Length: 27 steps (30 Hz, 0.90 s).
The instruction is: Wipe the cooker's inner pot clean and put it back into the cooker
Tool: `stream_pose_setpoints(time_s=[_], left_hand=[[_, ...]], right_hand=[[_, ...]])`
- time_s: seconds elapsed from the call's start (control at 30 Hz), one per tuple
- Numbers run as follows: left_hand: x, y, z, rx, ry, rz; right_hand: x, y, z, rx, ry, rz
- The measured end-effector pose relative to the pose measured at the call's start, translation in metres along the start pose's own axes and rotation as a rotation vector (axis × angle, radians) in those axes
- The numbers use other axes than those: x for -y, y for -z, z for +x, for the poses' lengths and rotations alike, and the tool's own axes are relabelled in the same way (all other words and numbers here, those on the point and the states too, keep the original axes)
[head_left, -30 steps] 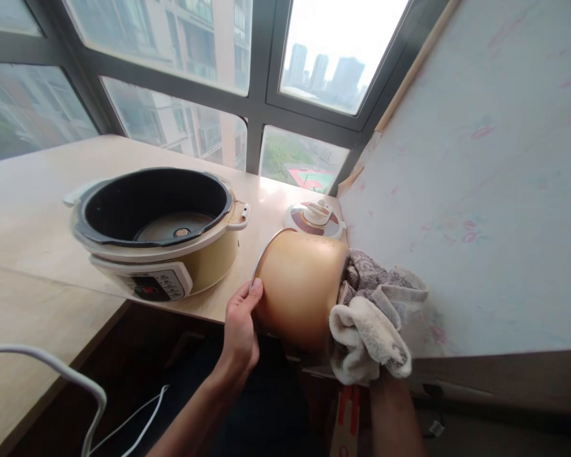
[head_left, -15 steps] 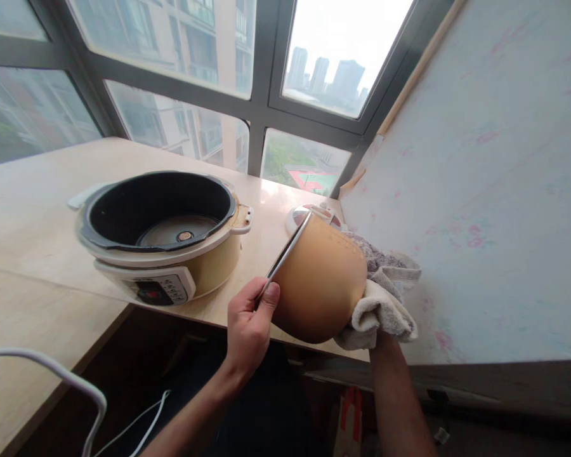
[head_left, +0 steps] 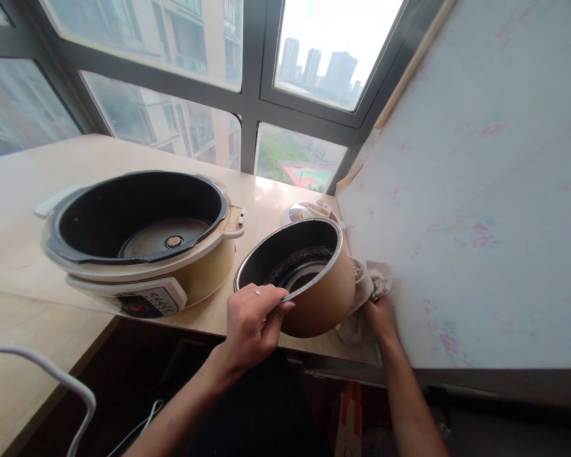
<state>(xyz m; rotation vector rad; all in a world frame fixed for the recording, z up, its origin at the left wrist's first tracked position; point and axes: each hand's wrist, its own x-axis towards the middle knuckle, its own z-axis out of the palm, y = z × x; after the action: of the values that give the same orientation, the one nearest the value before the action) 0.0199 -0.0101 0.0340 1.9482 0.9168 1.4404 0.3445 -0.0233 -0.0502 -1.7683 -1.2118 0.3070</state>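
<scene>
My left hand [head_left: 257, 320] grips the near rim of a gold inner pot [head_left: 321, 304], thumb and fingers closed over its edge. The pot tilts toward the left, and its dark inside shows with a ring-marked bottom. On the pot's right side, my right hand [head_left: 380, 314] is closed on a grey-beige cloth [head_left: 361, 298], part of which hangs below. Left of the pot stands the cooker body [head_left: 209, 266], uncovered, with a black inner wall and a control panel on its front.
The cooker's lid [head_left: 309, 211] lies behind the pot on the wooden ledge [head_left: 9, 247]. Windows rise behind, and a flower-patterned wall [head_left: 480, 190] bounds the right side. A white cable [head_left: 52, 368] loops at the lower left.
The pot has turned from lying on its side to more upright, so its inside now shows. My right hand and the cloth have moved up and slightly left, off the pot's base.
</scene>
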Motion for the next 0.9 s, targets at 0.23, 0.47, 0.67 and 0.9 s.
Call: stream_pose_setpoints(time_s=[0.23,0.47,0.67,0.9], left_hand=[[0.016,0.0,0.004,0.133,-0.18,0.147],[0.025,0.004,0.01,0.162,-0.377,0.298],[0.032,0.003,0.009,0.158,-0.419,0.311],[0.04,0.006,0.004,0.202,-0.457,0.356]], right_hand=[[0.012,-0.015,-0.005,0.072,0.123,-0.688],[0.043,-0.021,-0.008,0.364,0.127,-1.207],[0.028,-0.014,-0.004,0.376,0.378,-1.241],[0.012,-0.022,0.01,0.209,0.442,-1.178]])
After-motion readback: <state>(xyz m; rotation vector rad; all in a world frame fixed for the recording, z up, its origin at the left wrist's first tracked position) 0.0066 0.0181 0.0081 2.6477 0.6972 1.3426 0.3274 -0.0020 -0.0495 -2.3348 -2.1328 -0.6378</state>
